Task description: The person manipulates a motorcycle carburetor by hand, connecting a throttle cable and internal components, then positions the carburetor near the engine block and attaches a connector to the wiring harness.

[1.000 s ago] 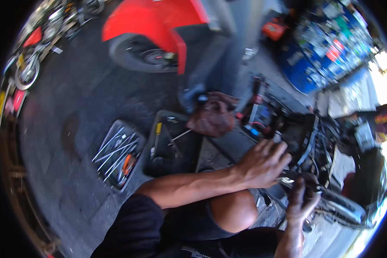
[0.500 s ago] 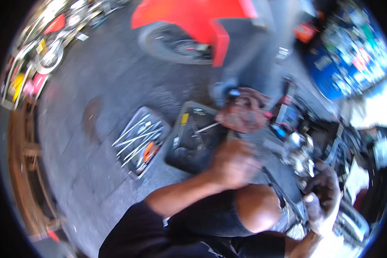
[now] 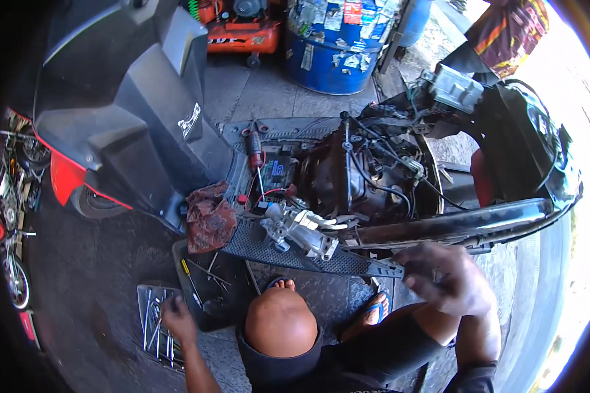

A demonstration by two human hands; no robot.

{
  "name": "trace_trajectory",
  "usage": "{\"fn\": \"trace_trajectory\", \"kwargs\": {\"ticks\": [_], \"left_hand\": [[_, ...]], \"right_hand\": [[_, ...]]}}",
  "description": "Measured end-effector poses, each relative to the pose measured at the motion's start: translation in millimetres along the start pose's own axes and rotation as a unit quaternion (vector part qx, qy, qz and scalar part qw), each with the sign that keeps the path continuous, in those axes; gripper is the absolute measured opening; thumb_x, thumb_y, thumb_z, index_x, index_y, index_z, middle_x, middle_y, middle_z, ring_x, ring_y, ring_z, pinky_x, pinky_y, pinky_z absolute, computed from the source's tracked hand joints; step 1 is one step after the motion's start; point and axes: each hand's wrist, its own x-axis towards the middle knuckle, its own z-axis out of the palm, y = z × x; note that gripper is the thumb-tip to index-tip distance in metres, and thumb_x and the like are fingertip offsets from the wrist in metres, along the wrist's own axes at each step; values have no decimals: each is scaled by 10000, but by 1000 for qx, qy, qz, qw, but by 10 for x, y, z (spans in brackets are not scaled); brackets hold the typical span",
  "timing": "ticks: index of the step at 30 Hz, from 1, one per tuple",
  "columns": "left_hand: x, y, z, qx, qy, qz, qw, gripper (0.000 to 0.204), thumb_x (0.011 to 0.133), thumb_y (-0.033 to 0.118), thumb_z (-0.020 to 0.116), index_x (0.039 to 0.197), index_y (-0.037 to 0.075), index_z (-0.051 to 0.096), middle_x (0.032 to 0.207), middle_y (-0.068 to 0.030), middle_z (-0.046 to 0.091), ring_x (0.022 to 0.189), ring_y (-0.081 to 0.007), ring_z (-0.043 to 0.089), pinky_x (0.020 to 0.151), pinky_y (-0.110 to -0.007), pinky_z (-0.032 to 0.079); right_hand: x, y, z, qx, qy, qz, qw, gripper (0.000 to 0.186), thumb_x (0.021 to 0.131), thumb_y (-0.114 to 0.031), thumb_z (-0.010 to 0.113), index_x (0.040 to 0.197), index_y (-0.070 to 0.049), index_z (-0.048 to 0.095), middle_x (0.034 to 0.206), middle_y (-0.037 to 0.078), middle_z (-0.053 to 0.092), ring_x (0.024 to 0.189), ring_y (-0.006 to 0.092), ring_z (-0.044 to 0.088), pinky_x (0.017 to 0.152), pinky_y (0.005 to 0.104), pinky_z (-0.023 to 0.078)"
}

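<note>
My left hand (image 3: 179, 321) is over the right side of a grey tray (image 3: 142, 308) at lower left. Its fingers are drawn together; what they hold, if anything, does not show. Several long metal wrenches (image 3: 153, 327) lie in that tray. My right hand (image 3: 449, 280) hovers beside the rear end of the scooter's footboard (image 3: 364, 263), fingers curled toward the thumb. Anything inside them is hidden. A silver metal engine part (image 3: 298, 230) with pale hoses rests on the footboard. Beyond it lies a screwdriver (image 3: 255, 154) with a red and black handle, next to the battery (image 3: 280, 170).
The stripped scooter frame (image 3: 452, 226) spans the right, its engine bay (image 3: 373, 177) exposed. A reddish rag (image 3: 211, 219) drapes over the footboard's left end. A black tray (image 3: 189, 314) holds a yellow-handled screwdriver (image 3: 190, 278). Behind stand a blue drum (image 3: 331, 65) and red compressor (image 3: 242, 40).
My view has swung right, toward the scooter's open middle. My left hand has gone from near the black tray to the wrench tray. My right hand remains curled near the scooter.
</note>
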Motion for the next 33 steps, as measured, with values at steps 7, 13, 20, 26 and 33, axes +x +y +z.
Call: {"fn": "trace_trajectory", "kwargs": {"ticks": [7, 13, 20, 26, 33], "left_hand": [[123, 2635, 495, -201, -258, 335, 884, 983, 759, 354, 915, 1527, -24, 433, 1437, -247, 576, 1324, -327, 586, 1114, -433, 461], [251, 2816, 870, -263, -306, 284, 870, 953, 733, 374, 922, 1463, -69, 499, 1265, -155, 669, 1172, -253, 636, 1063, -395, 481], [-28, 3425, 256, -158, -152, 336, 916, 688, 643, 142, 928, 1252, -18, 652, 1222, -161, 690, 1124, -279, 674, 996, -388, 528], [-160, 4708, 32, -37, -142, 568, 810, 620, 633, 100, 915, 1190, -12, 666, 1281, -228, 676, 1205, -409, 655, 1044, -465, 517], [1, 5658, 525, 170, -282, 648, 687, 500, 729, 137, 828, 1148, -47, 628, 1093, -235, 674, 1070, -445, 658, 944, -513, 530]], "right_hand": [[-185, 221, 205, -31, -142, -1, 989, 387, 993, -263, 702, 1290, -21, 644, 1046, 242, 743, 922, 396, 746, 796, 460, 592], [-819, 705, -48, 114, -29, 24, 993, 348, 989, -233, 712, 1237, 10, 694, 1068, 208, 769, 890, 343, 774, 794, 399, 608], [-1547, 1608, -466, 221, 229, 188, 929, 208, 972, -133, 673, 961, 63, 742, 793, 95, 725, 733, 143, 681, 690, 294, 536], [-1054, 2594, -289, -78, 462, 53, 882, 248, 971, -89, 644, 1154, 78, 662, 1069, 208, 715, 1002, 272, 668, 926, 369, 518], [-98, 2504, -346, -23, 386, 18, 922, 368, 956, -211, 681, 1230, 32, 653, 1117, 197, 687, 1028, 321, 664, 931, 390, 520]]}}
